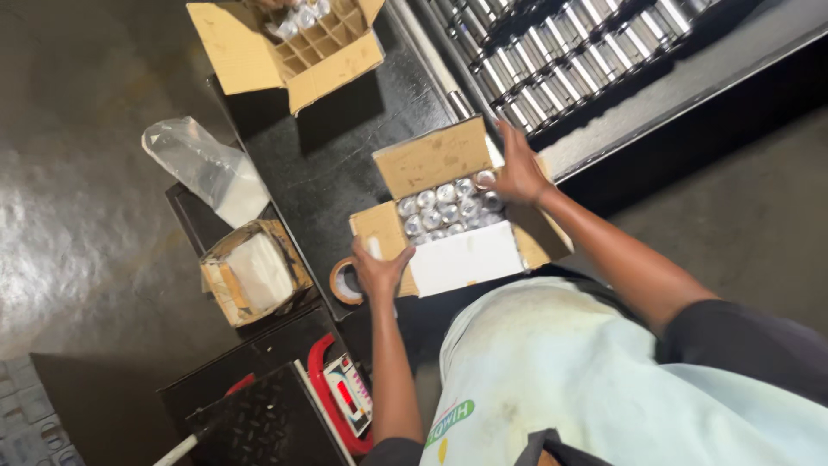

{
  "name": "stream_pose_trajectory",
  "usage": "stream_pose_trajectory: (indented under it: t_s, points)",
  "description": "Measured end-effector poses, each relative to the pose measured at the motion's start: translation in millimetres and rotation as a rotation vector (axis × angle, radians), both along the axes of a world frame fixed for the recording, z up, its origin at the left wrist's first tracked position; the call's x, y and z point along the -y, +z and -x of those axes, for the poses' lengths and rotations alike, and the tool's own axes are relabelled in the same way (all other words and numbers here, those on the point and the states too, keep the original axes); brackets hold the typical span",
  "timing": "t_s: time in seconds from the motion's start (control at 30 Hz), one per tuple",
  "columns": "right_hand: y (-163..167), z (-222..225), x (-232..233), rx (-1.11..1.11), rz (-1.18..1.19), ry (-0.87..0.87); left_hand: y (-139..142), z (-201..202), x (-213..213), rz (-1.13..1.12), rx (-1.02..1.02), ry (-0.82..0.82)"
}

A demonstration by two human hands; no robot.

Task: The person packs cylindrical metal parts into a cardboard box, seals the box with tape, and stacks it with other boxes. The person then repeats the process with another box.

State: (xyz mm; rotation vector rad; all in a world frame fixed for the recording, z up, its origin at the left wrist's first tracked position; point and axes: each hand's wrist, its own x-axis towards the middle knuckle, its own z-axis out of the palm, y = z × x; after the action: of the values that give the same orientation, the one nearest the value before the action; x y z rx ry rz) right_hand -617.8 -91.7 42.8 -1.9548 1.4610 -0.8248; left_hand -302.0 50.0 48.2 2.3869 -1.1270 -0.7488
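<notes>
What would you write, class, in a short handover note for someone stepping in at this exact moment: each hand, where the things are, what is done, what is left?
Left hand: open, pressing the near-left flap of the open carton.
Right hand: open, resting at the carton's far-right edge, holding nothing.
The carton sits on the dark table, its visible cells filled with shiny metal cylinders; a white sheet lies on the near flap.
Tape roll lies beside the left hand.
Done: carton looks filled.
Left: flaps are open, untaped. A second carton farther back is mostly empty.
</notes>
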Motion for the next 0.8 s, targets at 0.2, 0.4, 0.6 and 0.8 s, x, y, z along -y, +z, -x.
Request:
stream_pose_trajectory:
  t_s: [0.2,0.4,0.6,0.8]
  points:
    - [19.8,6.6,-17.0,-0.250,-0.386,0.505,8.3,13.7,-5.0,-0.085,0.141,0.025]
    - [-18.5,-37.7,-121.2,-0.914,0.154,0.490,47.8,16.3,2.5,-0.110,0.328,-0.070]
    - [-12.7,-39.4,-107.0,-0.912,-0.026,0.649,6.4,98.2,20.4,0.264,0.341,-0.501]
    - [-21.6,-2.5,-113.3,-0.475,-0.258,0.713,-38.8,141.6,25.6,0.353,0.487,-0.384]
